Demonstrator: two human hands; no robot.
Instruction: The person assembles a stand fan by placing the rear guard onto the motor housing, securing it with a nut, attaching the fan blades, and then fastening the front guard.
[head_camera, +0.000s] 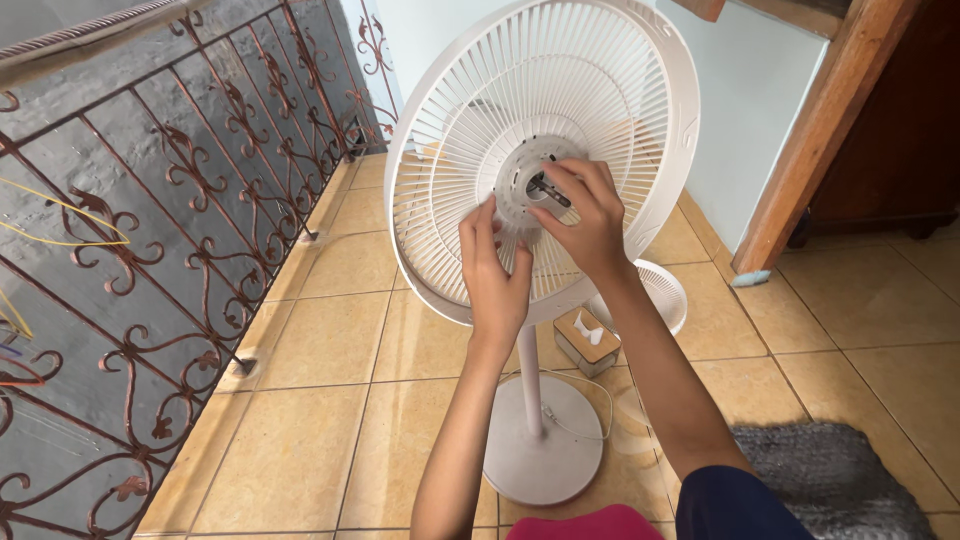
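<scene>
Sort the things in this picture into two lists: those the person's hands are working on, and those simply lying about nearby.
In hand:
- left hand and right hand, both at the hub
- white fan grille
- central hub with its shaft
- fan base and pole

Lying about:
- tissue box
- second white grille on the floor
- grey mat
- iron railing

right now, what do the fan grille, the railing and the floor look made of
Fan grille: looks like matte white plastic, thin moulded ribs. Railing: likely wrought iron with brown paint, going by its curled scrollwork bars. Floor: glazed tan ceramic tile, judging by the grout lines and slight sheen.
</scene>
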